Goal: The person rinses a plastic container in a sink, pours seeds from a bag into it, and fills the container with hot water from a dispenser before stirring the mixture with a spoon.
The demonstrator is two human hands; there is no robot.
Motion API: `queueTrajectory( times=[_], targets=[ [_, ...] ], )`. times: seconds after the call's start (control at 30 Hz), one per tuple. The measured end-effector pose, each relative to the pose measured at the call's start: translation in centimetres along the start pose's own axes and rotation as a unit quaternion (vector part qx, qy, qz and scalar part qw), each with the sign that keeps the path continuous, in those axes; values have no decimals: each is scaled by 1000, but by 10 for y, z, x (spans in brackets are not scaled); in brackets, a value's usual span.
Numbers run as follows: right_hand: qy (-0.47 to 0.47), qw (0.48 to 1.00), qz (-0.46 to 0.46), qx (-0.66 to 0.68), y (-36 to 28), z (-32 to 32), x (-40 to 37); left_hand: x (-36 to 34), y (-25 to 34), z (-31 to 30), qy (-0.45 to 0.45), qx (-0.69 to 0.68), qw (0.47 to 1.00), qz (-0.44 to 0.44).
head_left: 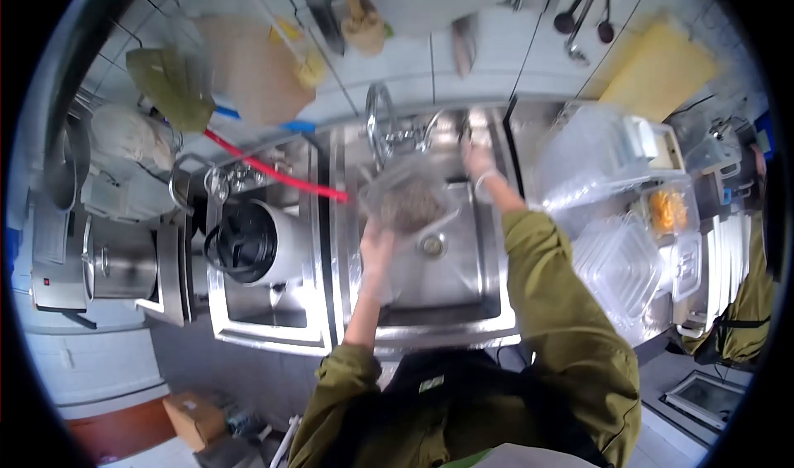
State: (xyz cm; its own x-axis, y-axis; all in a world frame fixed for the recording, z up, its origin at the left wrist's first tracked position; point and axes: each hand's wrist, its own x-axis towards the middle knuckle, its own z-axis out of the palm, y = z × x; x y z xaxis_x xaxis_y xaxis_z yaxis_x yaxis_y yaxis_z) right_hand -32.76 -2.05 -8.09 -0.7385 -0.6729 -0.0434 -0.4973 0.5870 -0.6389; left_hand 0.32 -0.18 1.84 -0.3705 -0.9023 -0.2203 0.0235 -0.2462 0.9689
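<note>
My left hand grips the near left edge of a clear plastic container, held over the right-hand sink basin. Inside it lies a greyish-brown mass, too blurred to name. Stretched out to the back right corner of the sink, my right hand has its fingers closed around something small that I cannot make out. Clear glove material shows at the right wrist. Close to the container's far edge stands a curved chrome faucet.
A red hose ends beside the container. The left basin holds a white bucket with a black piece on top. Stacked clear containers and a clear bin stand to the right. Utensils hang on the tiled wall.
</note>
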Motion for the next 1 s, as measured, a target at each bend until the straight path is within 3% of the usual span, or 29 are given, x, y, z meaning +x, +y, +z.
queueTrajectory(
  times=[0.03,0.07,0.17,0.2,0.27,0.3,0.43,0.47,0.5,0.6,0.73,0.93,1.0],
  targets=[
    [17,999,-16,45,-14,-15,-21,-7,-8,-5,4,5,1000,2],
    [-25,996,71,36,-14,-10,-25,-17,-13,-12,11,11,1000,2],
    [-32,978,62,194,-32,-12,-85,-56,-4,-26,51,-7,996,-68],
    [-94,954,-16,283,-29,-9,-108,-71,1,-33,66,1,994,-90],
    [-174,944,-94,265,-56,-21,-154,-101,20,-44,78,-34,993,-85],
    [-173,927,13,331,-103,-49,-189,-119,39,-50,91,-38,991,-95],
    [-304,903,-96,289,-154,-55,-246,-178,54,-99,172,-73,980,-64],
    [-335,886,-99,303,-169,-55,-262,-196,58,-114,195,-89,975,-58],
    [-381,863,-105,313,-187,-49,-284,-216,67,-133,192,-17,978,-76],
    [-506,800,-140,292,-252,-41,-342,-277,80,-186,294,-18,950,-103],
    [-594,736,-212,246,-333,16,-428,-351,88,-272,393,-100,913,-38],
    [-704,643,-210,216,-457,116,-607,-468,96,-436,493,-111,863,-13],
    [-732,610,-193,235,-488,156,-661,-502,96,-494,519,-88,849,-51]
  ],
)
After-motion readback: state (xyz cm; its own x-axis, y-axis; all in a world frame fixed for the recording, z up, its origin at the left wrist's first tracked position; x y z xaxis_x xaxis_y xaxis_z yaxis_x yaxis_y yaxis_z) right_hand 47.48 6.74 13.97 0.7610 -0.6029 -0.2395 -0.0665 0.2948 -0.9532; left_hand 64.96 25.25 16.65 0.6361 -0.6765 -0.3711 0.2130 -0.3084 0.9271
